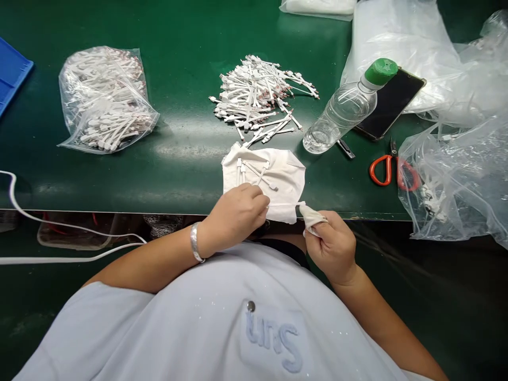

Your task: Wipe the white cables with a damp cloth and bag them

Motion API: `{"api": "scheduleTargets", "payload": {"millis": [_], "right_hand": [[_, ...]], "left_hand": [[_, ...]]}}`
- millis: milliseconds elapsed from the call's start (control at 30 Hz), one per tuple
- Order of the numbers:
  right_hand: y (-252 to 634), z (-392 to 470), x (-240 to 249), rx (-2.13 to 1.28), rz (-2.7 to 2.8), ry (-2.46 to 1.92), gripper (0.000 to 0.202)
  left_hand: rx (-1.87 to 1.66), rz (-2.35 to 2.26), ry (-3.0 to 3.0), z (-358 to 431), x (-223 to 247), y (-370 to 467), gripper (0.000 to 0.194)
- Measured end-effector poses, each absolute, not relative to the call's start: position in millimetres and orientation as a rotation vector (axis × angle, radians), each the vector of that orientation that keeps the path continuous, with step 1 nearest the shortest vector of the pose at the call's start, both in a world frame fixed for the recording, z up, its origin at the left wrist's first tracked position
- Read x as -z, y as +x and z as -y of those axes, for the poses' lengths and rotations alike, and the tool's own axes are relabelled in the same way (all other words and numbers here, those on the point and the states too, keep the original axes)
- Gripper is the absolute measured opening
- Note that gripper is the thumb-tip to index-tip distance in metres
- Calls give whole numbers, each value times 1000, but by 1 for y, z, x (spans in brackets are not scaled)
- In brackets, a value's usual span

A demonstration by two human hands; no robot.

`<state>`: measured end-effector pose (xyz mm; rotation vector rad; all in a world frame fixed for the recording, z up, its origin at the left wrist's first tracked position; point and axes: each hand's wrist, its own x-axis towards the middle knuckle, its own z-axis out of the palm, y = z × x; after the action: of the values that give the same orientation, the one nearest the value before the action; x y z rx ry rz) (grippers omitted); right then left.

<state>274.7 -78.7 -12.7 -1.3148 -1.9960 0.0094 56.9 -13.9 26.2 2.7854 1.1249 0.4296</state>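
A cable (pixel 283 204) is grasped by the left hand (pixel 241 214), a small cloth (pixel 311 217) by the right hand (pixel 334 242); a loose pile (pixel 254 92) is seemingly left, completion unclear.

1. White cable (pixel 283 204): short and thin; runs nearly straight and level from the left hand (pixel 244 214) toward the right hand (pixel 335 243). Left end hidden by the fingers; pale right end meets the folded rag.
2. Folded rag (pixel 312 218): off-white, bunched to a point, pinched in the right hand, tip directed at the cable's end.
3. White cloth (pixel 291 164): spread out, creased, ragged at its far left corner; lies on the green table (pixel 178 174), near side reaching over the front edge.
4. Loose cables (pixel 261 175): several, white, short, with blocky connectors; rest on the cloth, some upright in view, others slanted and crossing.
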Motion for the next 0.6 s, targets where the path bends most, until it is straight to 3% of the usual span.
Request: {"api": "scheduleTargets", "payload": {"millis": [133, 367, 467, 600], "right_hand": [[274, 78, 14, -11, 1955, -1276, 21], [273, 79, 16, -48, 1987, -1282, 17], [271, 80, 16, -56, 1995, -1291, 16], [268, 83, 15, -79, 1995, -1291, 16]], "left_hand": [[-645, -1465, 2606, 4, -39, 18, 16], [-407, -2034, 2403, -12, -29, -43, 12], [-409, -1961, 2474, -18, -29, -33, 19], [-315, -1450, 2715, -38, -30, 0, 31]]}}
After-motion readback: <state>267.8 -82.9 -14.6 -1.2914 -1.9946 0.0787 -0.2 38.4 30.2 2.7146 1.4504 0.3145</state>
